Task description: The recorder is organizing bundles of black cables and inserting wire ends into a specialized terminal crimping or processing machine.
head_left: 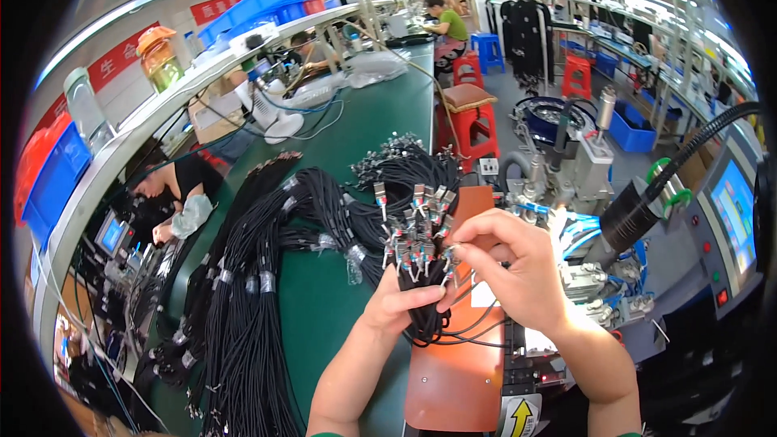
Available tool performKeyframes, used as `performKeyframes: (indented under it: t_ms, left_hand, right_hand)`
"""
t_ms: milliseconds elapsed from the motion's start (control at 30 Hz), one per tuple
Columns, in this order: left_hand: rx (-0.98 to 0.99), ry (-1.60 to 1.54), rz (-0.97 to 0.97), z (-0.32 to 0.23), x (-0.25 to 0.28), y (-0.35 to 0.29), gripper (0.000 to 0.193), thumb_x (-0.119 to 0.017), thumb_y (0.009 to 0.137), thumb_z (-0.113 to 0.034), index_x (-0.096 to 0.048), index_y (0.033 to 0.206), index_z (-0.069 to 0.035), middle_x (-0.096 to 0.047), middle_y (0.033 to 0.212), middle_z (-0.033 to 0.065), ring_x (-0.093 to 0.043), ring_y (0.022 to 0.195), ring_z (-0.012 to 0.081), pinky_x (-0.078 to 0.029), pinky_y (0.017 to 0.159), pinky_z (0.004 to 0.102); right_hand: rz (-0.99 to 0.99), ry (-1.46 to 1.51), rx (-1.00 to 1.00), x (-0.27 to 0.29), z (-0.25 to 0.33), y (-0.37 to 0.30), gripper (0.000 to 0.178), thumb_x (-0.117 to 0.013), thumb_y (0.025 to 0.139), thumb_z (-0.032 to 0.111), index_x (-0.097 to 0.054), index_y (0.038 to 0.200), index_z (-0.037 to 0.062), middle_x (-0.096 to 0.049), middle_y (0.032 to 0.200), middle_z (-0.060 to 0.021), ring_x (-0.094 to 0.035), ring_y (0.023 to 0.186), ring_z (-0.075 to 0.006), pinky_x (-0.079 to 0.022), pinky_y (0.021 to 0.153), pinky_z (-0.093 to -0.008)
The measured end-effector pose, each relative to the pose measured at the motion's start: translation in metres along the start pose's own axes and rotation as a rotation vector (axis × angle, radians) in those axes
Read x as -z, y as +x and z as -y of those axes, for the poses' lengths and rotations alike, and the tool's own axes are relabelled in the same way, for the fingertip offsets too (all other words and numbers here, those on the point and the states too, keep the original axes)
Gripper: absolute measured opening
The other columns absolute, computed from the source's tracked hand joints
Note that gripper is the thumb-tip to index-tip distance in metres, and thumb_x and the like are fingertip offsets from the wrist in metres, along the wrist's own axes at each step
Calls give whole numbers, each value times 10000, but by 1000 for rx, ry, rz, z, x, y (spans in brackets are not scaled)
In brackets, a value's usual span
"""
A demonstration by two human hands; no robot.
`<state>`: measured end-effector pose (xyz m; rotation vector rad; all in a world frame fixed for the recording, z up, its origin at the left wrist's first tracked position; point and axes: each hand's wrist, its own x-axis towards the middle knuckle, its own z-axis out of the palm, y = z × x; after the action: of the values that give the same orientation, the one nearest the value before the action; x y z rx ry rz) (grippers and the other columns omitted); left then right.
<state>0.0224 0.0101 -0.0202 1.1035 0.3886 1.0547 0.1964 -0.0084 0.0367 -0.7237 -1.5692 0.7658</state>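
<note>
My left hand (396, 303) is closed round a bundle of black cables (427, 325), just below their ends. Metal plug connectors (418, 231) with short coloured wires stick up from the bundle in a cluster. At the right side of that cluster, my right hand (518, 263) pinches one cable end (451, 257) between thumb and fingertips. Both hands are above an orange-brown plate (453, 392), and a few loose cables droop across it. Beyond the hands, another heap of cable ends (396, 158) rests on the green table (324, 291).
Long tied bundles of black cables (243, 332) cover the table's left part. On the right stand a machine with metal fittings (595, 158), a black flexible hose (647, 202) and a screen panel (728, 210). A red stool (477, 129) is ahead. Co-workers sit at left and far back.
</note>
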Motion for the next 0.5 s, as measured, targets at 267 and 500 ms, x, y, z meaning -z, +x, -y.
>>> performKeyframes:
  t_ms: [267, 500]
  left_hand:
    - [30, -119, 87, 7, 4, -4, 390, -685, 732, -137, -514, 1050, 12, -582, 749, 118, -536, 580, 174, -434, 512, 285]
    - [20, -147, 150, 8, 8, -5, 432, -680, 727, -124, -505, 1098, 13, -595, 777, 132, -531, 553, 183, -426, 499, 288]
  right_hand:
    - [107, -94, -42, 5, 2, 2, 75, -608, 839, 24, -604, 890, -31, -634, 779, -101, -658, 650, -151, -514, 562, -266]
    - [150, 90, -210, 5, 1, 3, 88, -624, 852, 15, -608, 922, -37, -648, 800, -45, -620, 710, -50, -495, 602, -180]
